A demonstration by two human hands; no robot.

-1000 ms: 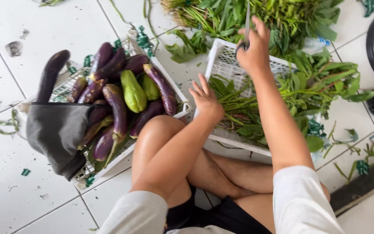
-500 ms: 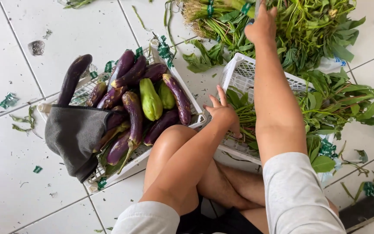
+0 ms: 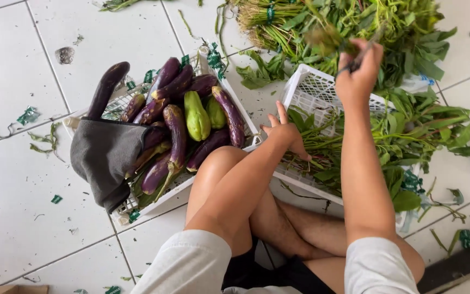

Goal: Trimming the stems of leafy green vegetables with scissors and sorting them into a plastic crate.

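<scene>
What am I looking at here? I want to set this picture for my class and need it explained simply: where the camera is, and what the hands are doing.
No machine here: the camera sits on a person's head and looks down at their own knees and bare hands. They sit on a white tiled floor. The left hand rests open on leafy stems in a white crate. The right hand is raised, gripping a few thin green stems. Another crate holds purple eggplants, with a grey cloth draped over its edge. More greens lie beyond.
</scene>
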